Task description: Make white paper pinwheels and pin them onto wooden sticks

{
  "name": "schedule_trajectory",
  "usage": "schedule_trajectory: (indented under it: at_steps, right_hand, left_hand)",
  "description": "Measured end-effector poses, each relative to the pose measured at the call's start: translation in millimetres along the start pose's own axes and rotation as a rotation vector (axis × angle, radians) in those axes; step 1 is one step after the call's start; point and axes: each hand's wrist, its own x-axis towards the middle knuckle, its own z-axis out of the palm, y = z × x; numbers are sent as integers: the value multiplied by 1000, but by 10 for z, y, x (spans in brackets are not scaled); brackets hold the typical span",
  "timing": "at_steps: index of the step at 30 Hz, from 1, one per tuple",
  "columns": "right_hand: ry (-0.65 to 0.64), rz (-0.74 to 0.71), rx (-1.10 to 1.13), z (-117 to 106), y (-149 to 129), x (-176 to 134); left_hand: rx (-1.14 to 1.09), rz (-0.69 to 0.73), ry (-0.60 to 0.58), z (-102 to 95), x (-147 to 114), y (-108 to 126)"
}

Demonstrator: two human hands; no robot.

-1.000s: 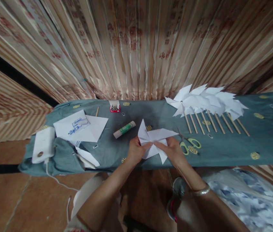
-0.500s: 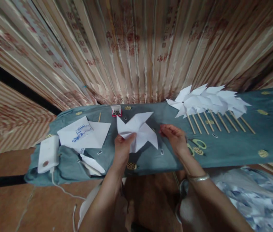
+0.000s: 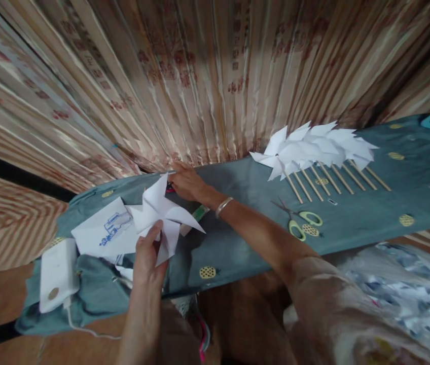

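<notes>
1. Over the near-left part of the green cloth [image 3: 238,246], a white paper pinwheel [image 3: 154,215] is held up by the left hand [image 3: 148,256]; the paper is pinched near its middle, with the thumb laid on the front and the other fingers hidden behind.
2. At the far edge of the cloth, the right hand [image 3: 187,183] is placed at a small red box [image 3: 169,187], which is mostly covered; whether anything is pinched by its fingertips cannot be told.
3. Behind the pinwheel, a glue stick [image 3: 200,212] is partly hidden by a paper blade.
4. To the left, a paper sheet with a blue drawing [image 3: 112,228] is overlapped by the pinwheel, and a white device [image 3: 59,276] is set down near the sheet.
5. To the right, green-handled scissors [image 3: 291,212] are laid near a row of finished pinwheels [image 3: 314,149], overlapped, with their wooden sticks [image 3: 323,186] pointed toward the near edge.
</notes>
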Motion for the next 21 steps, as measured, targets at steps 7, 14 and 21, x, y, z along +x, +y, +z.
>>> schedule_trajectory:
  at_steps: [7, 14, 21]
  right_hand:
    - [60, -6, -29, 327, 173, 363]
    - [32, 69, -16, 413, 146, 488]
    - [-24, 204, 187, 379, 94, 499]
  left_hand:
    - [-9, -80, 9, 16, -23, 24]
    - [-30, -82, 42, 43, -39, 25]
    - [-16, -82, 18, 39, -52, 7]
